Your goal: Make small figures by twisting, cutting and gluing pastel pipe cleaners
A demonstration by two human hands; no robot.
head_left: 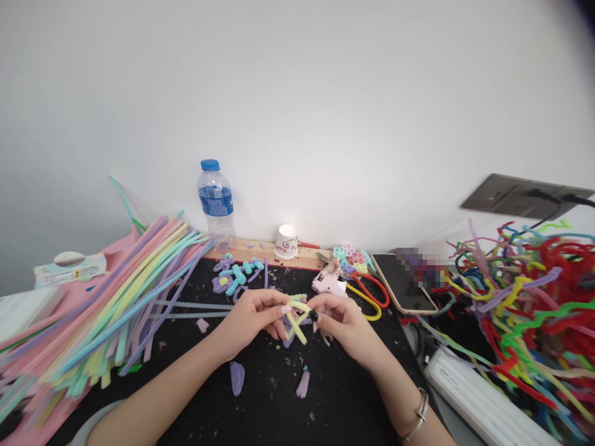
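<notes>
A pale yellow pipe cleaner, bent into a crossed loop, is pinched between my two hands above the black work surface. My left hand grips it at the left, thumb against the fingers. From the other side, my right hand has its thumb and forefinger on the loop's upper right. Purple fuzzy material shows behind the loop, partly hidden by it. Nearer to me lie a flat purple petal shape and a small lilac tassel-like piece.
Straight pastel pipe cleaners cover the left; tangled bright ones fill the right. Behind my hands are teal twisted pieces, a pink glue gun, scissors, a paper cup, a bottle. A phone and power strip lie right.
</notes>
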